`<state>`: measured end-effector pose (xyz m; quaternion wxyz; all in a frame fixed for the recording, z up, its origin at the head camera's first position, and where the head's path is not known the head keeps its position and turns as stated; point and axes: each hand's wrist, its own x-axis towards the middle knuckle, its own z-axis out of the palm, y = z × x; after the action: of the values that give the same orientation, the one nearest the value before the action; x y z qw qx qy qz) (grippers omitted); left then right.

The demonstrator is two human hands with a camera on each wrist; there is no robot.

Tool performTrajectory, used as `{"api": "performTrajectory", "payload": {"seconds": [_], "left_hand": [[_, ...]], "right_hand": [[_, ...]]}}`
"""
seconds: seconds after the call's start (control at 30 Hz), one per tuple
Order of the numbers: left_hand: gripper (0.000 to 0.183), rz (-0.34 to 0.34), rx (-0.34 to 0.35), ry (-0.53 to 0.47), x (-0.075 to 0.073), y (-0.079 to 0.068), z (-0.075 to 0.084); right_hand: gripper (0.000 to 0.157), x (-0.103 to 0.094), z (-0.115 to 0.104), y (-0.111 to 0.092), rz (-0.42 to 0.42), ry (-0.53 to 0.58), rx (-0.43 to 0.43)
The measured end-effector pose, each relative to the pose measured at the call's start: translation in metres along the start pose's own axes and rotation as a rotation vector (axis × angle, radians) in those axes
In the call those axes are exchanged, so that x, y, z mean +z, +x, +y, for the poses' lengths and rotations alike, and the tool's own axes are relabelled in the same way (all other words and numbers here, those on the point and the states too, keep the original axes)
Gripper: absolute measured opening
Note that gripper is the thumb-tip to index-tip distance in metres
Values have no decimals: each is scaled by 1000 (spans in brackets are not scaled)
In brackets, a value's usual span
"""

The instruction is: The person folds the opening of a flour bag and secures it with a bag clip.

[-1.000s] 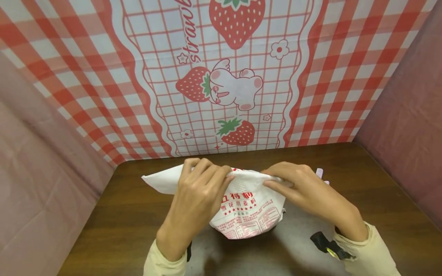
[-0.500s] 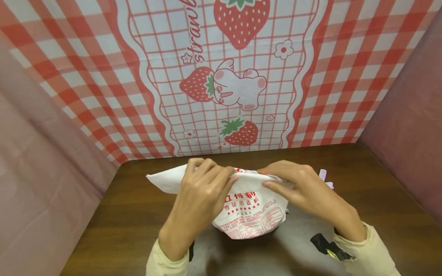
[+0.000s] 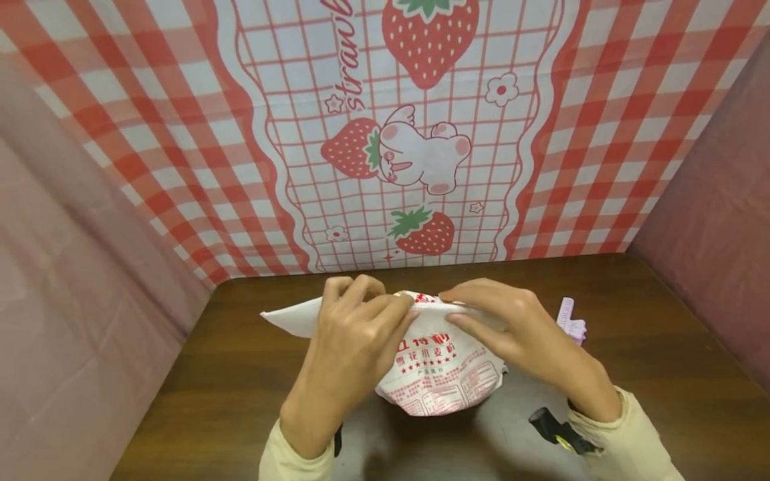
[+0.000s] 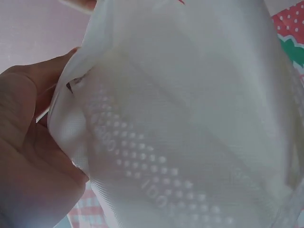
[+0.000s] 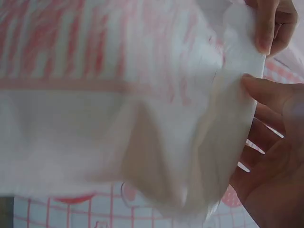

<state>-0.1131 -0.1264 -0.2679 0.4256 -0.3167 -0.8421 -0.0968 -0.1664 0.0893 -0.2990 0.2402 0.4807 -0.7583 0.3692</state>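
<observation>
A white flour bag [image 3: 442,374] with red Chinese print hangs or stands between both hands at the middle of the table in the head view. Its top edge is folded, and a white corner sticks out to the left. My left hand [image 3: 355,341] grips that top edge, fingers over the far side and thumb on the near side. To its right, my right hand [image 3: 517,321] pinches the same edge between thumb and fingers. Embossed dots show on the bag's white plastic [image 4: 190,109] in the left wrist view, and in the right wrist view the bag's printed side looks blurred.
A small lilac toothed plastic item [image 3: 568,321] lies on the brown table [image 3: 204,374], just beyond the right hand. A strawberry-print checked cloth [image 3: 289,167] hangs behind, with pink cloths at both sides.
The right hand has shifted slightly left along the bag's top edge, nearer the left hand. The head view has moved a little, and more of the lilac item shows.
</observation>
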Motion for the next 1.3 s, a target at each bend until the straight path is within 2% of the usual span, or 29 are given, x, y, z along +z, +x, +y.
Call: {"api": "performTrajectory", "payload": {"seconds": [0.2, 0.33, 0.53, 0.7, 0.8, 0.97, 1.13, 1.3], "left_hand": [[13, -33, -13, 28, -1, -1, 6], [13, -69, -39, 39, -2, -4, 7], [19, -82, -10, 37, 0, -4, 7], [9, -107, -43, -22, -3, -6, 5], [6, -106, -43, -51, -4, -6, 4], [5, -97, 7, -19, -3, -4, 3], [5, -79, 25, -26, -2, -3, 2], [5, -83, 29, -40, 0, -3, 1]], "right_hand": [[27, 6, -3, 4, 41, -26, -87], [27, 8, -3, 6, 31, -34, -137], [25, 11, -4, 7, 45, -18, -168], [17, 13, -3, 4, 86, -25, -217], [19, 12, -6, 6, 83, -21, -215], [28, 4, -9, 9, 53, -44, -183], [29, -2, -5, 1, -17, -44, -116], [31, -4, -3, -3, -43, -73, -88]]}}
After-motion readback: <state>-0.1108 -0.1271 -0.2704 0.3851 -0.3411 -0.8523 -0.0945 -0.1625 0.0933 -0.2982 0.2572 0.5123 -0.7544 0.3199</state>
